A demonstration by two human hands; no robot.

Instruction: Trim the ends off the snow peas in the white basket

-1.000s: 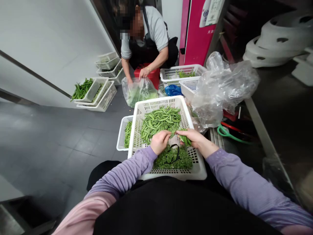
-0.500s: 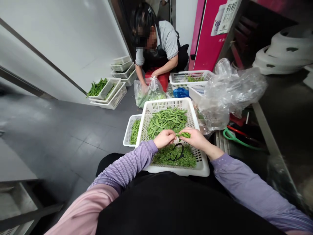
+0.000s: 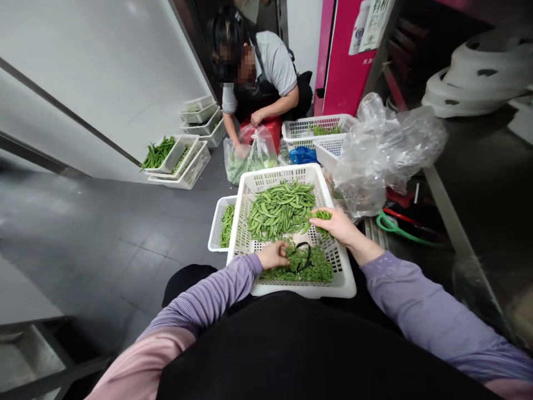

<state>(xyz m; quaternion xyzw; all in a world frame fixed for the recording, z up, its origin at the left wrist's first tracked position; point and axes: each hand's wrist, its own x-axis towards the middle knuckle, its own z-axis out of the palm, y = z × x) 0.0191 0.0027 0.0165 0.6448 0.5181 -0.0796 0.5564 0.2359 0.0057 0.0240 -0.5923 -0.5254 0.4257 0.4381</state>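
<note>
A white slotted basket rests across my lap. Green pea pods are heaped in its far half, and a pile of fine green trimmings with a black strap loop on it fills the near half. My right hand is closed round a small bunch of pea pods above the basket's right side. Over the left edge of the trimmings, my left hand has its fingers loosely bent and apart, with nothing visible in them.
A smaller basket of pods stands to the left. Ahead, a co-worker reaches into a clear plastic bag. Stacked baskets line the wall. Right are crumpled plastic bags and green-handled scissors.
My left hand has come away from the pods in my right hand, moving down and left to the trimmings. My right hand keeps its bunch. The view has shifted slightly.
</note>
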